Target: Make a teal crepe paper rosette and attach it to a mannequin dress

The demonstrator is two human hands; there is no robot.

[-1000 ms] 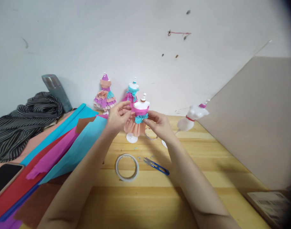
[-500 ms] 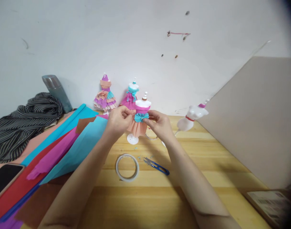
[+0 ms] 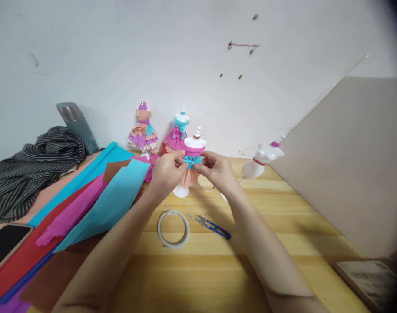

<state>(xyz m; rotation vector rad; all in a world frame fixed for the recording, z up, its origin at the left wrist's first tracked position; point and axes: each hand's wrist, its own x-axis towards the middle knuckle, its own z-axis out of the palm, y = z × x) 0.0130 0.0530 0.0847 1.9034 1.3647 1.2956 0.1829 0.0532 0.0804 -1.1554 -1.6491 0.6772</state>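
Observation:
A small white dress form point(image 3: 195, 142) stands on its round base between my hands, dressed in a pink top and a peach skirt point(image 3: 189, 178). Across its waist lies a pleated blue paper bow point(image 3: 192, 162). My left hand point(image 3: 170, 169) is closed at the bow's left end, thumb and finger pinched together. On the other end, my right hand point(image 3: 218, 168) pinches the blue bow with its thumb in front. The fingers behind the form are partly hidden.
A tape roll point(image 3: 158, 229) and blue thread snips point(image 3: 213, 227) lie nearer me. Dressed forms point(image 3: 143, 130) stand behind; a bare one point(image 3: 263, 158) is at right. Coloured paper sheets point(image 3: 104, 208), a phone point(image 3: 8, 243), striped cloth point(image 3: 42, 165) and a bottle point(image 3: 77, 124) fill the left.
My left hand has shifted slightly right and down, from the skirt's upper side to the bow's left end. My right hand has hardly moved.

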